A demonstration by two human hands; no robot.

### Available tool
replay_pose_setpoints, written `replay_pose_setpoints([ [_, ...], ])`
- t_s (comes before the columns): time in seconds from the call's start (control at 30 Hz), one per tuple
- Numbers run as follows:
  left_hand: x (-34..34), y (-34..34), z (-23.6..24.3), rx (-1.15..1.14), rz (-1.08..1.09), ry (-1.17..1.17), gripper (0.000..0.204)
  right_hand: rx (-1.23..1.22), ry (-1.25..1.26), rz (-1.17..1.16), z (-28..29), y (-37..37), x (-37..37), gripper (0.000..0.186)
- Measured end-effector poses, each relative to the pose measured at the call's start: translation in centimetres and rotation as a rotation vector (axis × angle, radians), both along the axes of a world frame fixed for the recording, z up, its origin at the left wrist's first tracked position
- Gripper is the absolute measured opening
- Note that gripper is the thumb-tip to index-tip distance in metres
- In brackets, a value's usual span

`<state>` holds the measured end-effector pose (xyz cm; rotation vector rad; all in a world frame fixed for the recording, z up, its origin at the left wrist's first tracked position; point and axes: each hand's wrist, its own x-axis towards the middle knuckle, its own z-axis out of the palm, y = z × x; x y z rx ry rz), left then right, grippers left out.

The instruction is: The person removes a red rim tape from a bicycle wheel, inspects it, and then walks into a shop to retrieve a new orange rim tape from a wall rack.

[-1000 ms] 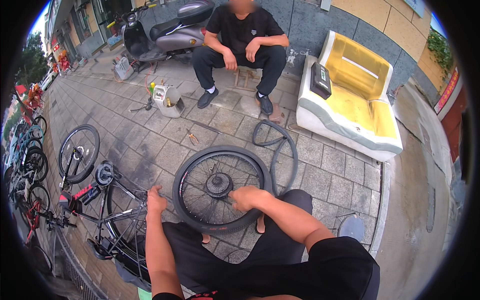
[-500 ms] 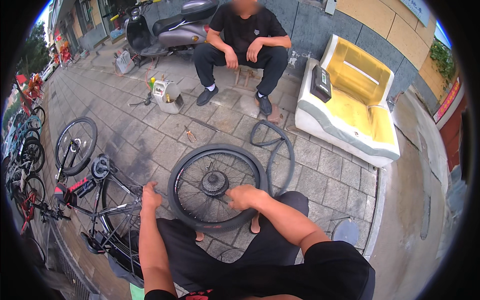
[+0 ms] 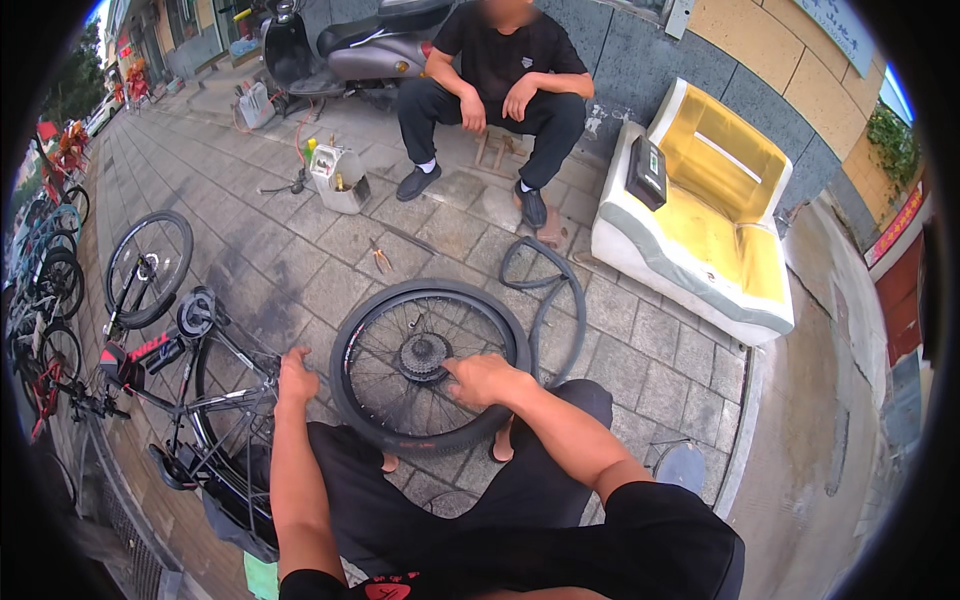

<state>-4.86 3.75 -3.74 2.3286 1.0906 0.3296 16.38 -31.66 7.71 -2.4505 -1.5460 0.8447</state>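
Observation:
A bicycle wheel [image 3: 429, 425] with tyre and cassette [image 3: 423, 355] lies flat on the paving between my knees. My right hand [image 3: 478, 378] is over its spokes beside the cassette, fingers curled; what they grip, if anything, is hidden. My left hand [image 3: 298, 375] is left of the wheel, next to the rear end of a black bicycle [image 3: 180, 400] lying on its side. Its fingers are partly curled around something too small to make out. A grey inner tube [image 3: 578, 330] lies looped right of the wheel, and orange-handled pliers [image 3: 380, 256] lie beyond it.
A seated person [image 3: 505, 80] faces me beside a yellow-and-white sofa [image 3: 718, 240] holding a black case [image 3: 645, 170]. A metal container [image 3: 340, 185] with tools stands mid-left. A scooter [image 3: 365, 60] is parked behind. Several bicycles [image 3: 60, 280] line the left edge.
The view has shifted slightly, so the wheel, both hands and the lying bicycle sit higher and farther left. My hands keep about the same places beside the cassette and the bicycle.

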Motion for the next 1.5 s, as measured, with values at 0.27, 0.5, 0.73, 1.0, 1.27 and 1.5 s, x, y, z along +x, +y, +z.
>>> replay_pose_setpoints([
  [0.27, 1.1, -0.9, 1.5, -0.032, 0.007, 0.047, 0.054, 0.758, -0.030, -0.265, 8.1, 3.3, -1.6, 0.077],
  [0.5, 0.5, -0.6, 0.7, -0.005, -0.018, 0.007, 0.056, 1.272, -0.148, -0.095, 16.9, 6.3, -4.4, 0.086],
  [0.73, 1.1, -0.9, 1.0, 0.007, -0.074, -0.033, 0.051, 1.477, 0.028, -0.010, 22.5, 7.9, -7.6, 0.082],
  [1.0, 1.2, 2.1, -2.6, -0.039, -0.162, -0.127, 0.049, 1.182, -0.093, 0.257, 15.7, 7.3, -8.6, 0.064],
  [1.27, 1.8, -0.5, 2.5, 0.015, -0.089, -0.048, 0.047, 1.563, -0.339, 0.102, 23.2, 10.3, -10.5, 0.083],
  [1.5, 0.9, -1.8, 1.9, 0.056, -0.096, 0.040, 0.051, 1.429, -0.161, 0.470, 25.9, 11.6, -14.2, 0.083],
])
